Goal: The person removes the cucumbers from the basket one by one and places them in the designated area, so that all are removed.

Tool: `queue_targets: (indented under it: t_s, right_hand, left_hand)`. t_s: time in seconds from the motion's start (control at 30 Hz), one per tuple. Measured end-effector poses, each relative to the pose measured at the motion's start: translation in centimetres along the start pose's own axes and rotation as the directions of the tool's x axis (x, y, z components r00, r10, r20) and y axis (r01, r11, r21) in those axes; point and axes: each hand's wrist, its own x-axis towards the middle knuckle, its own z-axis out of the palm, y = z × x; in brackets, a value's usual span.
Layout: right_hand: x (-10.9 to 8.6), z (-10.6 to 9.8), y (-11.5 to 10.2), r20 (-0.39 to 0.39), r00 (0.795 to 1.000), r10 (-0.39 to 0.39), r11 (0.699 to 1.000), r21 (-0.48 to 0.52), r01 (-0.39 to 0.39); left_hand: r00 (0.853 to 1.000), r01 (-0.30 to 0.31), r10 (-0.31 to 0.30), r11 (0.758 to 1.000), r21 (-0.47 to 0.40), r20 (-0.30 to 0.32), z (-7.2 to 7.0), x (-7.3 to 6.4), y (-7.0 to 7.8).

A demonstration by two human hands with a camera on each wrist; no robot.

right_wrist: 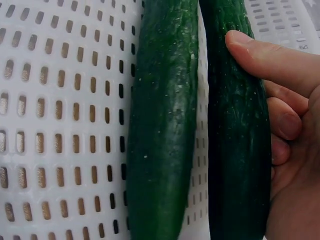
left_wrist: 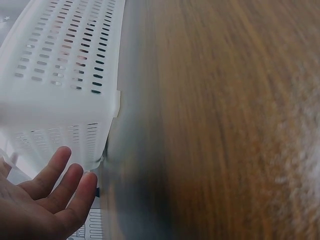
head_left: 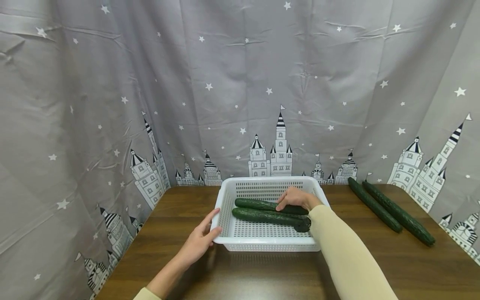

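A white plastic basket [head_left: 268, 240] with slotted walls holds two long green cucumbers. My right hand [head_left: 296, 199] reaches in over the right side and grips the rear cucumber [head_left: 255, 203]; in the right wrist view the thumb lies on top of this cucumber [right_wrist: 237, 150] and the fingers go round its far side. The front cucumber [head_left: 262, 216] lies just beside it, untouched. My left hand [head_left: 198, 239] is at the basket's left front corner, with thumb and forefinger on the rim. In the left wrist view its other fingers [left_wrist: 75, 200] are loosely bent outside the basket wall [left_wrist: 60, 105].
Two more cucumbers, an outer one [head_left: 399, 213] and an inner one [head_left: 375, 205], lie side by side on the right of the brown wooden table [head_left: 168, 221]. A grey curtain [head_left: 225, 104] with stars and castles hangs behind and along the sides.
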Motion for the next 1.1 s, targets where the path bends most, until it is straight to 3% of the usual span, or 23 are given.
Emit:
queue_targets:
  t_s: [0.6, 1.1]
  right_hand:
    - [-0.5, -2.3, -2.3, 0.016, 0.995, -0.096, 0.995, -0.024, 0.097]
    - [-1.6, -5.6, -3.6, -0.002, 0.993, -0.115, 0.993, -0.031, 0.115]
  left_hand:
    - [1.0, -0.012, 0.012, 1.0, 0.023, 0.0, 0.0, 0.0, -0.1]
    - [1.0, -0.006, 0.006, 1.0, 0.025, 0.003, -0.1, -0.1, 0.1]
